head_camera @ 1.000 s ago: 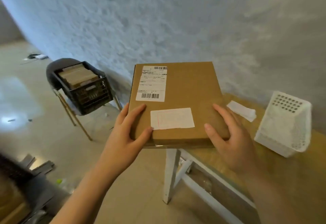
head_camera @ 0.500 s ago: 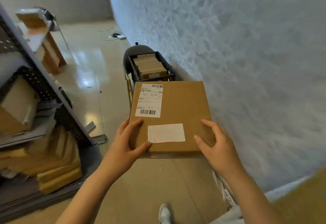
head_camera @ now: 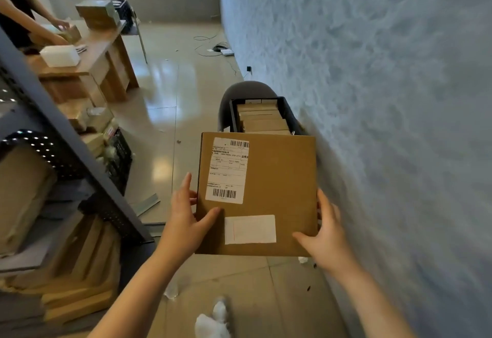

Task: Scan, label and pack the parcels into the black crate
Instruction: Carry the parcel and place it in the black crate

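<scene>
Holding a flat brown cardboard parcel (head_camera: 277, 188) between both hands, above the floor and just in front of the black plastic crate (head_camera: 288, 110). Left hand (head_camera: 187, 220) clasping the left edge near the near corner, grip narrow, thumb pressing on the top face, fingers reaching up along the side. Right hand (head_camera: 326, 234) gripping the near right corner, thumb lying across the top, fingers wrapping the right edge. Showing a white printed shipping label (head_camera: 227, 170) with two barcodes at the top left of the parcel; small text too fine for reading. Lying below it, a white rectangular sticker (head_camera: 250, 229), nearly blank. Both forearms reaching forward, wrists roughly level. Sitting on a dark chair (head_camera: 239, 92) against the textured wall, crate already filling with brown boxes.
</scene>
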Demonstrator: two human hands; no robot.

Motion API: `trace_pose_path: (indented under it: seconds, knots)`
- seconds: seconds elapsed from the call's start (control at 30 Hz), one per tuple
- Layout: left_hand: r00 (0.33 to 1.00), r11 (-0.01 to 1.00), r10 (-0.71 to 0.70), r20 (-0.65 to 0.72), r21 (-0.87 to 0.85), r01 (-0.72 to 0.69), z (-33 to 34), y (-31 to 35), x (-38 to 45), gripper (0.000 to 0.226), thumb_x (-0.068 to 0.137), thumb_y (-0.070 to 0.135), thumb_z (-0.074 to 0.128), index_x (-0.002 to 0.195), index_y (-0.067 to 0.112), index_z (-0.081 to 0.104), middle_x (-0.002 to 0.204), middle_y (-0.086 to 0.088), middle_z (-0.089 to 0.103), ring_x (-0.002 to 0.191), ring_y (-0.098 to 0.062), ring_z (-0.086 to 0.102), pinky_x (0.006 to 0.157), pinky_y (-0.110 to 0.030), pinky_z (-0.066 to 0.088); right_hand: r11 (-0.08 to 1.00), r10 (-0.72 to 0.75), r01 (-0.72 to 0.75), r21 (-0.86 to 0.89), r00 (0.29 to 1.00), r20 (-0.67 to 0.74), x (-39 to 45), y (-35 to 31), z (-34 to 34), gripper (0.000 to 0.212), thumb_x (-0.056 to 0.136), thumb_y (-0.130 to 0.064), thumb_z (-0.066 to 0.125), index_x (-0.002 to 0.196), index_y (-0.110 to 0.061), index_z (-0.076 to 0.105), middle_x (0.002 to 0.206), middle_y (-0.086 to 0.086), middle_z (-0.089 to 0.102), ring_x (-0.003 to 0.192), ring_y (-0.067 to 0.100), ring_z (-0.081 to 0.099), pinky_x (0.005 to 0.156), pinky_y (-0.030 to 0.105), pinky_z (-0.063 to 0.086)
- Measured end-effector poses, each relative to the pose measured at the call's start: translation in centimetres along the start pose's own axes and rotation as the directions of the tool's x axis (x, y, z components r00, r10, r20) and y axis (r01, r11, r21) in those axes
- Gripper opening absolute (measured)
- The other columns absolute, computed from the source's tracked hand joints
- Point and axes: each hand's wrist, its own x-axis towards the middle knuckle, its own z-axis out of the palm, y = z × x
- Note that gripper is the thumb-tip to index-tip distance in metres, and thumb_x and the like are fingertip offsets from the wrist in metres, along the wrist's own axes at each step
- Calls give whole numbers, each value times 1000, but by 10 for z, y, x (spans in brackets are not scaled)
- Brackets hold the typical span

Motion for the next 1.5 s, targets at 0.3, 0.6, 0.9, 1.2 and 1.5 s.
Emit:
trace_pose_path:
  seconds: [0.3,0.6,0.9,1.2,1.5]
  knots:
    - [992,996,-79,97,38,76,38,3,203,80,85,31,73,146,40,23,139,3,37,114,-10,45,96,-41,49,983,129,-107,152,981,-142,195,-1,18,53,84,-19,74,121,-35,40,118,-13,51,111,16,56,87,41,54]
    - [941,964,-176,289,-144,224,82,12,358,34,92,33,63,120,26,44,121,12,56,116,-15,56,87,-28,53,927,290,-261,269,954,-74,351,-10,1,71,81,-66,50,141,-32,33,123,-7,53,107,13,56,83,33,50]
    - [875,864,-315,368,-270,425,134,25,467,59,86,74,27,130,39,43,119,9,57,109,-12,58,81,-26,49,796,442,-449,405,889,117,498,6,-36,65,82,-72,46,124,-23,44,111,-2,60,104,17,59,88,37,53]
    - [812,820,-408,417,-224,527,166,27,518,77,67,83,51,120,28,49,123,0,59,113,-13,60,96,-33,51,798,440,-541,264,824,357,582,38,-68,22,98,-31,52,109,-11,54,122,13,56,113,22,57,100,45,49]
    - [732,846,-420,536,-61,530,154,37,533,106,42,93,62,120,21,52,117,-1,65,98,-7,69,86,-24,56,883,411,-469,-8,764,497,605,32,-94,36,100,-29,45,134,-17,44,118,4,56,106,18,58,91,35,52]
